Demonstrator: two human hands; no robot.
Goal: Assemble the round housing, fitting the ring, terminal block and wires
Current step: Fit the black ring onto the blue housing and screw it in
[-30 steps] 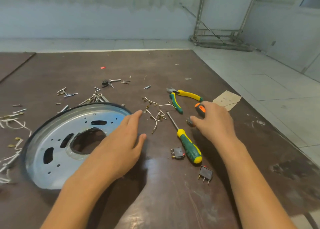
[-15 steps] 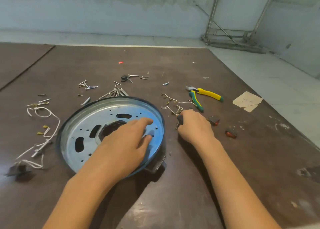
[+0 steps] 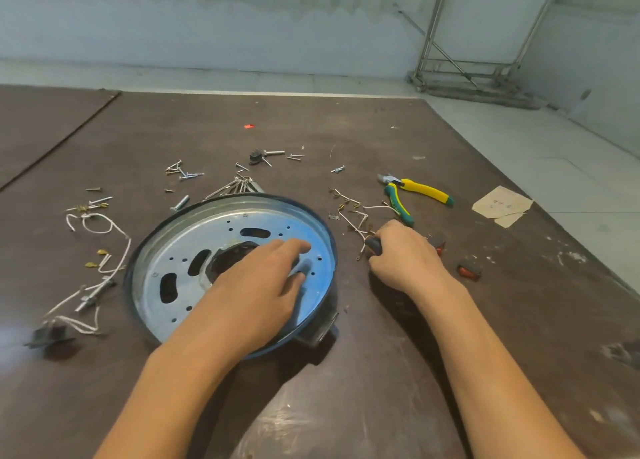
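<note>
1. The left hand (image 3: 256, 285) lies flat, fingers straight, on the round housing (image 3: 214, 223). It presses down, probably to stop the housing sliding.
2. The right hand (image 3: 405, 261) is curled round a dark handle (image 3: 374, 245), seemingly a tool; its working end is hidden.
3. The housing sits mid-table with its holed metal plate facing up. No ring or terminal block shows fitted.
4. Short terminal-tipped wires (image 3: 356, 212) lie just beyond the right hand, with yellow-green pliers (image 3: 415, 193) past them. A red rocker switch (image 3: 469, 271) lies to the right.
5. Screws (image 3: 183, 172) are scattered behind the housing. Long white wires (image 3: 100, 223) lie to its left on the brown table (image 3: 346, 372).
</note>
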